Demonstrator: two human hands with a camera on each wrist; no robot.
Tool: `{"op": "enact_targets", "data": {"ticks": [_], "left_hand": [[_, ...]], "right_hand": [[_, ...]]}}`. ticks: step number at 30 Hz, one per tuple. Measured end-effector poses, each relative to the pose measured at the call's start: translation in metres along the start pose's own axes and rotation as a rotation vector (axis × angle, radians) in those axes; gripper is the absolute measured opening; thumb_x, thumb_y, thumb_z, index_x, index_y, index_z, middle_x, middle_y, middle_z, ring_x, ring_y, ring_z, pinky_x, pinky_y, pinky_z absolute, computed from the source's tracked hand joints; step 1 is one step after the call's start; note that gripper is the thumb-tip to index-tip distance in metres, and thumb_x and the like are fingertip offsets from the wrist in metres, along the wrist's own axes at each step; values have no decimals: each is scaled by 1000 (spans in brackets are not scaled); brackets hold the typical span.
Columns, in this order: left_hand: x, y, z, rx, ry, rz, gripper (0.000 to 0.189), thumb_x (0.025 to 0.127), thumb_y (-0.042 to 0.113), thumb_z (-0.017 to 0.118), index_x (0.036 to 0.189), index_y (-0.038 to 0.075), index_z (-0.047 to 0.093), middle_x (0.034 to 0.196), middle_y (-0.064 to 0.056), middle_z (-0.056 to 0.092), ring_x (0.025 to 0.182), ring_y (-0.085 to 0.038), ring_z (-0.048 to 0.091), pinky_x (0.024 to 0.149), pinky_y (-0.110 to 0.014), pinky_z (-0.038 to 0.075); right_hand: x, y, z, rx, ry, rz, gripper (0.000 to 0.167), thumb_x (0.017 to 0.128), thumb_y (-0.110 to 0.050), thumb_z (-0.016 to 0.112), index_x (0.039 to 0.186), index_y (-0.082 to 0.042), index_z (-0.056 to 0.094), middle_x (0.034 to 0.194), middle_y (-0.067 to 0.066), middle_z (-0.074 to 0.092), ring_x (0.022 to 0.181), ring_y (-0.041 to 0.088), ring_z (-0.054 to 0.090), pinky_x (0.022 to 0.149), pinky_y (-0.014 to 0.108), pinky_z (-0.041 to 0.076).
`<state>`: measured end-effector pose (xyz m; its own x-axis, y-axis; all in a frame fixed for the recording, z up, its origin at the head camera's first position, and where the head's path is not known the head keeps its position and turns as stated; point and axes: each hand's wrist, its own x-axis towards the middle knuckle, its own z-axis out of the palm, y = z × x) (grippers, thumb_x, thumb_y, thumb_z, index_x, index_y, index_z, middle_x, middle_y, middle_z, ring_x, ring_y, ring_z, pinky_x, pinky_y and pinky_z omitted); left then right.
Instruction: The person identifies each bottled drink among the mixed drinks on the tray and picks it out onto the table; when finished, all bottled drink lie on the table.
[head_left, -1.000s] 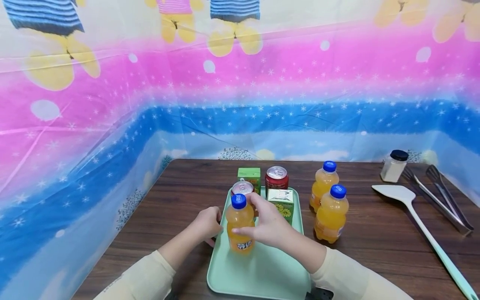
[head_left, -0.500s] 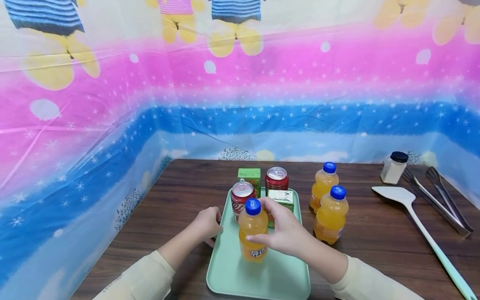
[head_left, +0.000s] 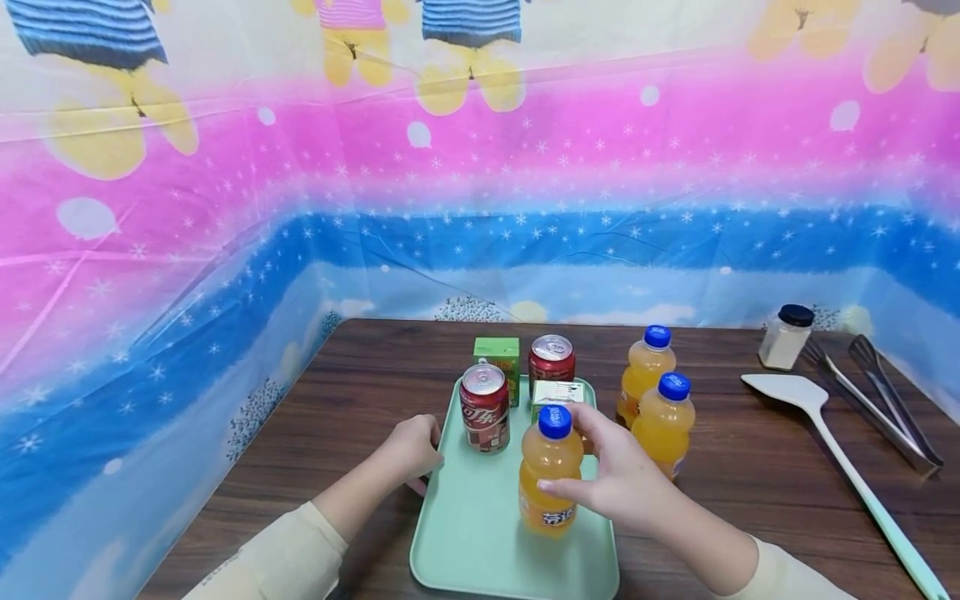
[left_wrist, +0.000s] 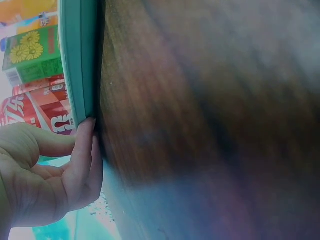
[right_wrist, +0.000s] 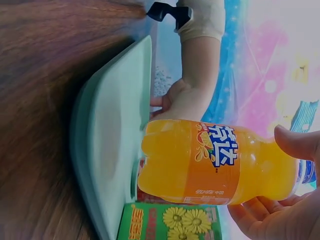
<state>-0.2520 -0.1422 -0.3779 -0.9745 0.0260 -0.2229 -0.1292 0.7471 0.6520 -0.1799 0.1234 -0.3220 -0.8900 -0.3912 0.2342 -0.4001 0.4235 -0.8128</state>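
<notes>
My right hand (head_left: pixel 630 477) grips an orange soda bottle (head_left: pixel 552 471) with a blue cap, thumb on the near side. In the right wrist view the bottle's base appears raised off the mint-green tray (head_left: pixel 480 533). My left hand (head_left: pixel 408 450) holds the tray's left rim, with thumb and fingers at the edge in the left wrist view. Toward the tray's far end stand a red soda can (head_left: pixel 484 412) and a green drink carton (head_left: pixel 497 354). Another red can (head_left: pixel 552 358) and a second carton (head_left: pixel 557 392), partly behind the held bottle, are on the right.
Two more orange soda bottles stand right of the tray, one farther back (head_left: pixel 647 375) and one nearer (head_left: pixel 664 429). Farther right lie a white turner (head_left: pixel 813 400) with a long pale-green handle and metal tongs (head_left: pixel 881 404). A black-lidded jar (head_left: pixel 786 337) stands behind them.
My right hand has carried the orange soda bottle rightward and slightly nearer over the tray, uncovering the front red can. My left hand has stayed on the tray's rim.
</notes>
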Motion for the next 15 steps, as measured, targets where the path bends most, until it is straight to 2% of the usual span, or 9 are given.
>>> {"op": "enact_targets", "data": {"ticks": [3,11,15], "left_hand": [[0,0,0,4,-1,-4,18,79,-8,63,87,-2,49,80,-16,48,57,-26,58,40,-31,53],[-1,2,-1,3,-6,-15,18,79,-8,62,89,-2,49,81,-15,49,58,-26,59,41,-31,53],[-2,2,-1,-1,-10,-17,18,79,-8,63,89,-2,49,82,-15,49,60,-26,59,41,-31,54]], "right_hand": [[-5,3,-6,-1,13,-13,62,73,-26,81,125,-11,49,116,0,60,103,19,58,87,43,51],[-14,14,-17,27,18,-114,56,75,-19,80,121,-9,49,113,1,60,101,16,60,87,38,52],[-17,17,-23,28,38,-132,55,73,-14,81,119,-11,50,113,-1,60,103,15,60,88,42,51]]}}
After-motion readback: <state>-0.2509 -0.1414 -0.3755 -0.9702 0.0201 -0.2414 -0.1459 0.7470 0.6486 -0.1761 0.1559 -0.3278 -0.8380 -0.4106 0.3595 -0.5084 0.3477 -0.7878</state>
